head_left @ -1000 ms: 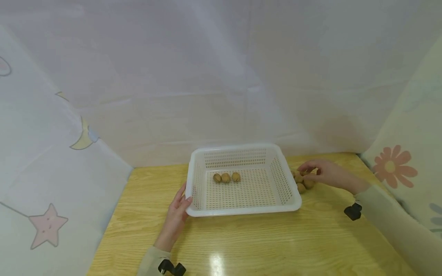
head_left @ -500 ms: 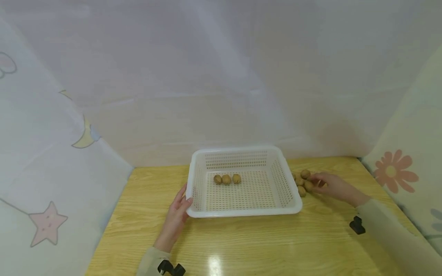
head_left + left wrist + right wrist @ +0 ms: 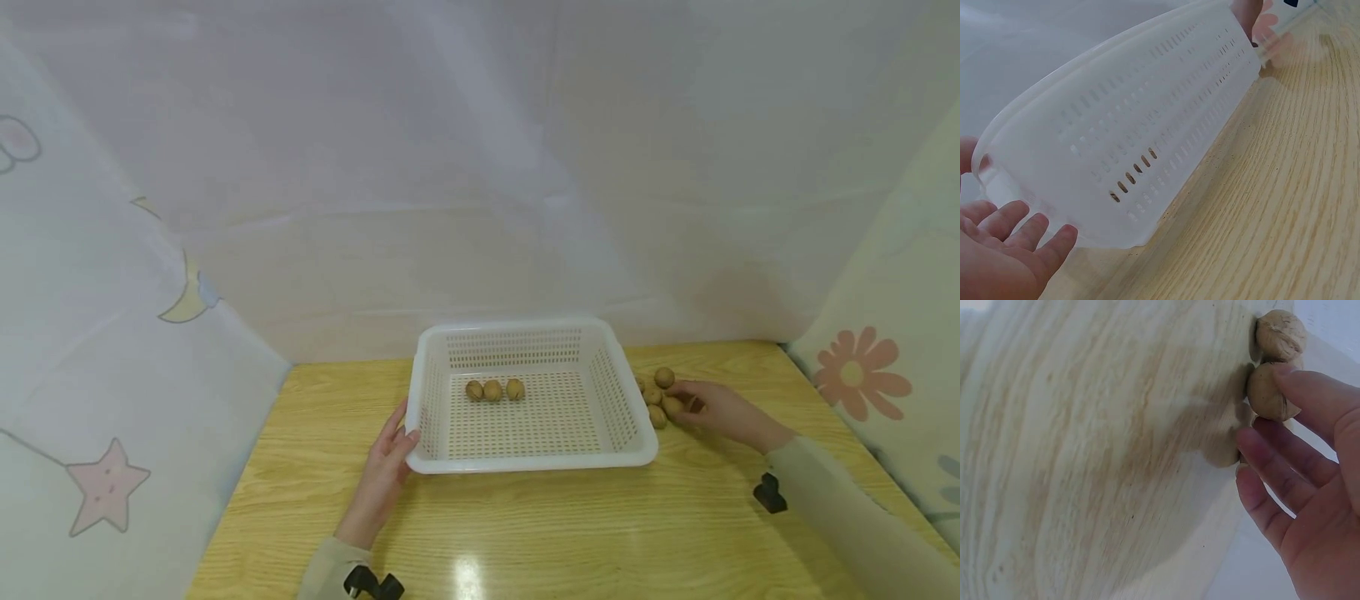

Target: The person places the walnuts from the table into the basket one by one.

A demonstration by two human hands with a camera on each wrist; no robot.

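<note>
A white plastic basket (image 3: pixel 532 463) with slotted walls stands on the table, and three walnuts (image 3: pixel 492 391) lie in a row inside it. My left hand (image 3: pixel 381 471) grips its left rim, thumb over the edge; in the left wrist view the other fingers (image 3: pixel 1054 250) spread along the outside of the wall. My right hand (image 3: pixel 731 415) is at a small heap of walnuts (image 3: pixel 653 397) just right of the basket. Seen from the right wrist, thumb and fingers pinch one walnut (image 3: pixel 1265 394), with another walnut (image 3: pixel 1280 336) right beside it. The fingers partly hide the rest of the heap.
The wooden table (image 3: pixel 540 533) ends at a pale cloth backdrop (image 3: pixel 480 208) close behind the basket. More printed cloth hangs at both sides, with a star (image 3: pixel 107 487) on the left and a flower (image 3: pixel 851 373) on the right.
My right hand has come down from over the heap to its near right side and now pinches a walnut there. The left hand keeps its hold on the basket.
</note>
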